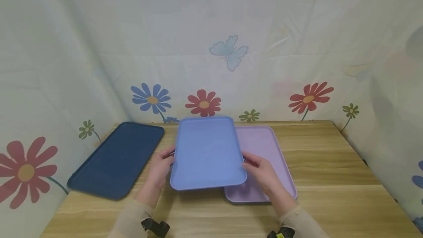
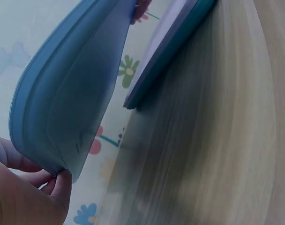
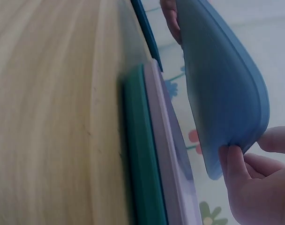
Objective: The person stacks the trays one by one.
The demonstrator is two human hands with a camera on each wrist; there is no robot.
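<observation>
A light blue tray (image 1: 208,151) hangs above the table, held level between both hands. My left hand (image 1: 162,166) pinches its left edge, and my right hand (image 1: 261,172) pinches the right edge. Both wrist views show the raised tray's underside, with fingers (image 2: 63,187) and fingertips (image 3: 234,154) gripping its rim. Below and to the right lies a lilac tray (image 1: 264,146), partly covered by the blue one in the head view. Under the lilac tray, a teal tray (image 3: 145,140) shows in the right wrist view.
A dark navy tray (image 1: 119,159) lies flat at the table's left side. The wood-grain table (image 1: 324,164) reaches back to a pale curtain (image 1: 185,47) printed with flowers and butterflies. The curtain also borders the left and right sides.
</observation>
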